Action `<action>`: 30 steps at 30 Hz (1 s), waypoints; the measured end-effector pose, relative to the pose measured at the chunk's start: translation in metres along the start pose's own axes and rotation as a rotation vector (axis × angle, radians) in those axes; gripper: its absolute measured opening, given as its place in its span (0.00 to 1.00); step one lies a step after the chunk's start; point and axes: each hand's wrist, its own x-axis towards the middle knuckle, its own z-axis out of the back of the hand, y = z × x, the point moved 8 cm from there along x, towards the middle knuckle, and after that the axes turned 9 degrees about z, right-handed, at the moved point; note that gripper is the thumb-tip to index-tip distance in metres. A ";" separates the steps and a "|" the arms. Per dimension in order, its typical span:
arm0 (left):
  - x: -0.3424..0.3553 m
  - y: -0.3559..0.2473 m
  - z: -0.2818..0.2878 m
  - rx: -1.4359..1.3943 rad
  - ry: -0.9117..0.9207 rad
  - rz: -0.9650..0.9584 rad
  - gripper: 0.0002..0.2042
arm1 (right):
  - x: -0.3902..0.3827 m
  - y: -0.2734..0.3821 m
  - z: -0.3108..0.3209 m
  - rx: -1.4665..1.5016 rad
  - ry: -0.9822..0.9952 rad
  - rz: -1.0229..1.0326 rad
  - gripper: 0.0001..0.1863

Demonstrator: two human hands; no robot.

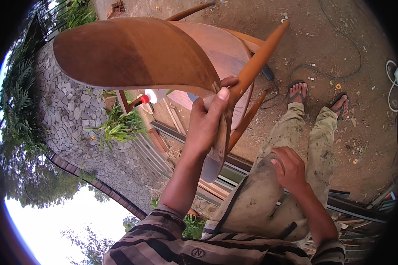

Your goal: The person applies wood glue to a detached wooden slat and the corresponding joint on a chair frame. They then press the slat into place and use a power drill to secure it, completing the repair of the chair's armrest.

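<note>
A brown wooden chair with a broad curved backrest fills the upper middle, tilted so that its tapered legs point up and to the right. My left hand grips the frame where the backrest meets a leg, thumb pressed on top near the joint. Part of that frame lies hidden behind the fingers. My right hand is held in front of my trouser leg, away from the chair. Its fingers and thumb are curled round a thin, greyish edge that I cannot identify.
A black cable runs across the dirt ground near my feet in flip-flops. A red-and-white object shows beneath the backrest. Stone paving and green plants lie left. A white cord is far right.
</note>
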 end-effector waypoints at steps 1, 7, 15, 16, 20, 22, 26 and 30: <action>0.004 -0.001 0.000 -0.042 0.043 0.019 0.34 | -0.017 -0.012 0.006 -0.095 0.101 -0.056 0.17; -0.012 0.014 0.016 -0.193 0.248 -0.144 0.34 | -0.101 -0.038 0.059 -0.539 0.501 -0.282 0.15; -0.066 0.075 0.035 -0.327 0.221 -0.154 0.28 | -0.143 -0.021 0.092 -0.533 0.589 -0.204 0.19; -0.072 0.082 0.037 -0.336 0.202 -0.140 0.27 | -0.150 -0.024 0.091 -0.532 0.584 -0.210 0.20; -0.081 0.099 0.044 -0.338 0.140 -0.104 0.21 | -0.169 -0.048 0.083 -0.510 0.550 -0.312 0.21; -0.079 0.102 0.043 -0.301 0.136 -0.107 0.18 | -0.168 -0.051 0.073 -0.528 0.549 -0.342 0.21; -0.065 0.092 0.038 -0.177 0.173 -0.168 0.15 | -0.158 -0.057 0.059 -0.636 0.553 -0.430 0.22; -0.048 0.097 0.032 -0.153 0.258 -0.185 0.16 | -0.143 -0.054 0.049 -0.677 0.540 -0.510 0.23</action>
